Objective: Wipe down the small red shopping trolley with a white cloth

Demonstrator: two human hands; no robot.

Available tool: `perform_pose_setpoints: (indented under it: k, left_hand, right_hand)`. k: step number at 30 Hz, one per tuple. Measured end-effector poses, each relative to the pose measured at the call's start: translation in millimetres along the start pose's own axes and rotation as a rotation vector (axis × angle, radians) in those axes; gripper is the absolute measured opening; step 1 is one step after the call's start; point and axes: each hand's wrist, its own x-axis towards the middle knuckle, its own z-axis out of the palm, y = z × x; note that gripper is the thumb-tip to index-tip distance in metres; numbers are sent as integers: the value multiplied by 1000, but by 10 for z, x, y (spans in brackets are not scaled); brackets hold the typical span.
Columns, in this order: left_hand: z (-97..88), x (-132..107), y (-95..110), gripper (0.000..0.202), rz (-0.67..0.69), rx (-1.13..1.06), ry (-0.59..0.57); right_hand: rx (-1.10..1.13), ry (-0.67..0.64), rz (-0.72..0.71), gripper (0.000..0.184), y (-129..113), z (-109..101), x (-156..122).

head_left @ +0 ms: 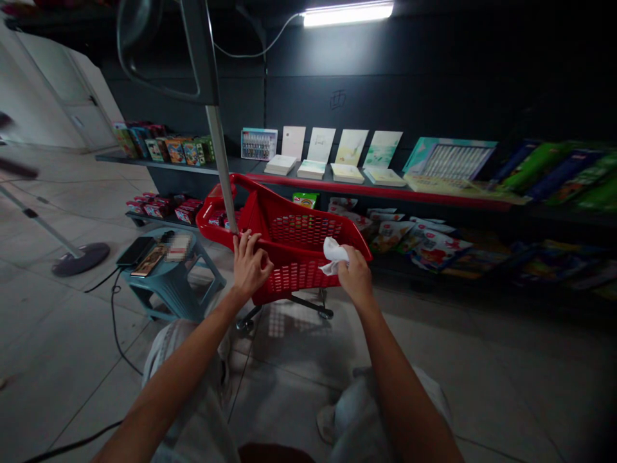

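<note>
A small red shopping cart [306,275] with slotted sides stands in front of me. My left hand [251,265] grips its near rim toward the handle end, the fingers curled over the edge beside a grey pole [222,161]. At the cart's other end, my right hand [355,273] holds a crumpled white cloth [333,256] pinched in its fingers. The cloth lies against the near upper rim. Part of it is hidden under the fingers.
Behind the cart, a dark shelf [347,182] with a red edge carries books and boxed sets. Snack bags [436,247] sit below. To the left stands a blue-grey stool [166,283] with phones on it, near a black cable [116,321] and a round stand base [81,258].
</note>
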Motion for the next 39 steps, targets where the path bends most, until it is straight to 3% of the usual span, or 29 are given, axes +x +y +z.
perform_pose_setpoints:
  k: [10, 15, 19, 23, 27, 32, 34, 36, 39]
  left_hand:
    - [-3, 33, -96, 5, 40, 23, -104]
    - [4, 100, -223, 6, 87, 32, -133]
    - [-18, 185, -354, 6, 102, -6, -117]
    - [-46, 204, -363, 7, 59, -108, 0]
    - [-77, 92, -176, 10, 75, -240, 49]
    - [1, -89, 134, 9, 105, -512, -234]
    - [29, -106, 267, 2, -4, -713, -307]
    - [-6, -76, 426, 13, -190, -1017, -324]
    - [-216, 45, 723, 27, -472, -1556, -413]
  right_hand:
    - [-89, -155, 79, 51, 19, 45, 98]
    - [-98, -155, 62, 49, -38, 6, 68]
    - [-86, -136, 29, 48, -85, 3, 8]
    - [-69, -120, 10, 47, -118, 13, -44]
    - [-45, -130, -13, 49, -164, 1, -91]
    - [-11, -187, 1, 53, -223, -32, -141]
    - [5, -205, -3, 53, -225, -40, -148]
    - [31, -214, 4, 52, -220, -48, -145]
    - [70, -227, 27, 49, -218, -63, -132]
